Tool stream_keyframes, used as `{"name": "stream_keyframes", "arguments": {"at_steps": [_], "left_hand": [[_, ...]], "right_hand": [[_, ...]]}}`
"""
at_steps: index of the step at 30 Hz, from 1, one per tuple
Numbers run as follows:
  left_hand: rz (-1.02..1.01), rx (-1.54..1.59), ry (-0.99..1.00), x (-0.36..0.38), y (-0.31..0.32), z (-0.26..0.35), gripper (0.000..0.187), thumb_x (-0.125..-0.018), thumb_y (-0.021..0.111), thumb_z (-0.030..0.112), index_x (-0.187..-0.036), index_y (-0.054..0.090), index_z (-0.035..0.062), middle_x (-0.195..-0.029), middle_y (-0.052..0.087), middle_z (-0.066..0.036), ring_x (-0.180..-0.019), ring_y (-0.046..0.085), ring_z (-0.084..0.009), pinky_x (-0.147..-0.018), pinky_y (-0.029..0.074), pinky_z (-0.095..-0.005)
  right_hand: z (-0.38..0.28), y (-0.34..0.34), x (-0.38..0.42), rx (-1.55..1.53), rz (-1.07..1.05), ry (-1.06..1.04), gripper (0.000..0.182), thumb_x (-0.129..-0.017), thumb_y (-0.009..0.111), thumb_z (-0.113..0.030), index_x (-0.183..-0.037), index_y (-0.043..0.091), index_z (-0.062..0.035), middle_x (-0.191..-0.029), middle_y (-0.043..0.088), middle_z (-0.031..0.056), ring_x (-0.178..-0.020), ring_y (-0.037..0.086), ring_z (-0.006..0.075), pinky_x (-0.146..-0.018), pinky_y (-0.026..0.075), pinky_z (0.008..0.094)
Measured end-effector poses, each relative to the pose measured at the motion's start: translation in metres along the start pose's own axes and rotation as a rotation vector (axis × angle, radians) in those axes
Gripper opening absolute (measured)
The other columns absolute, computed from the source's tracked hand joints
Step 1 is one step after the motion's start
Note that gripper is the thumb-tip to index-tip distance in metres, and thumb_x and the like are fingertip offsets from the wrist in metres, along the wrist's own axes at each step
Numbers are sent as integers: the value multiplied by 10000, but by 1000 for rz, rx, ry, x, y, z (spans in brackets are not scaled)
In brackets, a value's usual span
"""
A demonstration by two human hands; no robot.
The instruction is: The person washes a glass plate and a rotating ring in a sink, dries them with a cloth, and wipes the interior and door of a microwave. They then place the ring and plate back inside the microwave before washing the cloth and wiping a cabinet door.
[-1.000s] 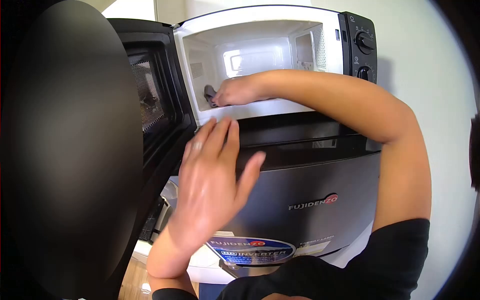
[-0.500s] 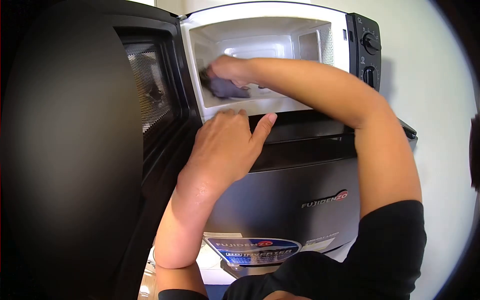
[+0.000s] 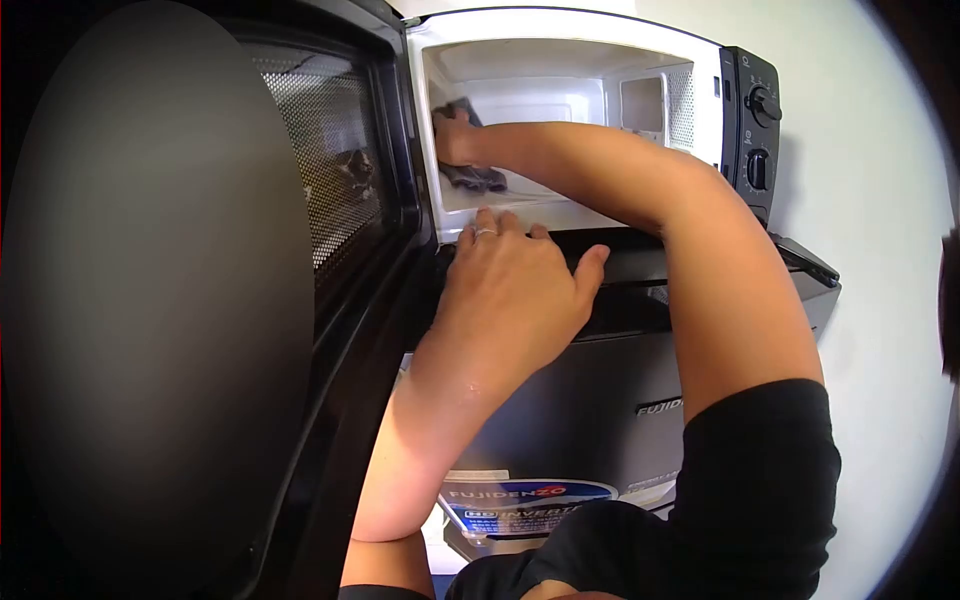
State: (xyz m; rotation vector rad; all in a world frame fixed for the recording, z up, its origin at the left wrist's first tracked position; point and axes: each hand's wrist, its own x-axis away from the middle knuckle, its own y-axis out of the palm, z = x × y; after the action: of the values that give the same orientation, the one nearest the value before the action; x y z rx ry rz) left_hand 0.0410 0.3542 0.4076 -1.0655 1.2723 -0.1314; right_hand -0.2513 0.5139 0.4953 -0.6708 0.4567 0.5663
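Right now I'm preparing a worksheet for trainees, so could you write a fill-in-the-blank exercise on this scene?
The right hand is on a dark cloth inside the ____.
The appliance's door stands ____.
The left hand has a ____ on one finger.
The right sleeve is ____ in colour.

Missing words: microwave; open; ring; black.

Inside the microwave point(image 3: 575, 27), a cloth point(image 3: 478, 180) lies at nine o'clock, the right hand point(image 3: 455, 140) over it. Around the microwave: door point(image 3: 394, 150) at nine, knobs point(image 3: 765, 107) at three, fridge point(image 3: 570, 425) at six, left hand point(image 3: 515, 290) at seven.
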Motion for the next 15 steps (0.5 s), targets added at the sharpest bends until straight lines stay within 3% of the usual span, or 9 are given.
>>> {"name": "stream_keyframes", "arguments": {"at_steps": [1, 2, 7, 8, 9, 12, 13, 15], "left_hand": [[6, 4, 3, 1, 0, 0, 615, -928, 359, 443, -1024, 595, -116, -1144, 501, -346, -1145, 440, -469, -981, 354, -443], [3, 9, 4, 2, 0, 0, 615, -928, 359, 443, -1024, 595, -116, -1144, 501, -346, -1145, 440, -469, -981, 354, -443], [27, -4, 13, 1, 3, 0, 613, -928, 359, 443, -1032, 594, -113, -1120, 521, -336, -1139, 442, -475, -977, 357, -446], [31, -3, 12, 1, 3, -1, 613, -928, 359, 443, -1032, 594, -113, -1120, 521, -336, -1139, 442, -475, -977, 357, -446], [48, 15, 11, 1, 3, -1, 609, -926, 364, 441, -1020, 597, -114, -1108, 527, -335, -1136, 444, -473, -979, 356, -446], [24, 53, 11, 2, -3, 1, 594, -924, 377, 431, -991, 601, -115, -1081, 540, -330, -1124, 452, -471, -980, 355, -446], [-18, 71, 13, 1, -5, 1, 584, -923, 384, 423, -975, 601, -116, -1066, 548, -327, -1116, 457, -471, -979, 356, -446], [5, 64, 28, 2, -3, 1, 573, -924, 388, 416, -968, 601, -114, -1059, 553, -319, -1108, 465, -461, -978, 358, -444]], "right_hand": [[5, -35, 14, -230, -186, 10, 452, -716, 675, -325, -1091, 632, -77, -1138, 578, 215, -1078, 547, 371, -913, 431, 437], [10, -41, 21, -230, -193, 10, 452, -716, 675, -325, -1091, 632, -77, -1138, 578, 215, -1078, 547, 371, -913, 431, 437], [45, -58, 32, -905, -28, 452, 308, -764, 548, -152, -984, 635, 44, -1043, 607, 247, -950, 610, 362, -744, 506, 411], [42, -56, 21, -1103, 189, 716, 243, -756, 544, -140, -887, 659, 29, -949, 628, 242, -916, 618, 348, -759, 512, 372], [49, -53, 14, -1099, 190, 712, 243, -756, 544, -140, -887, 659, 29, -949, 628, 242, -916, 618, 348, -759, 512, 372], [61, -55, 14, -71, 6, -8, 152, -759, 523, -101, -804, 635, -10, -818, 625, 206, -802, 626, 320, -673, 499, 354], [57, -57, 15, -69, -1, -8, 152, -759, 523, -101, -804, 635, -10, -818, 625, 206, -802, 626, 320, -673, 499, 354], [37, -61, 23, -1751, 350, 666, 259, -757, 520, -106, -968, 616, 11, -917, 611, 245, -875, 605, 367, -714, 473, 399]]}}
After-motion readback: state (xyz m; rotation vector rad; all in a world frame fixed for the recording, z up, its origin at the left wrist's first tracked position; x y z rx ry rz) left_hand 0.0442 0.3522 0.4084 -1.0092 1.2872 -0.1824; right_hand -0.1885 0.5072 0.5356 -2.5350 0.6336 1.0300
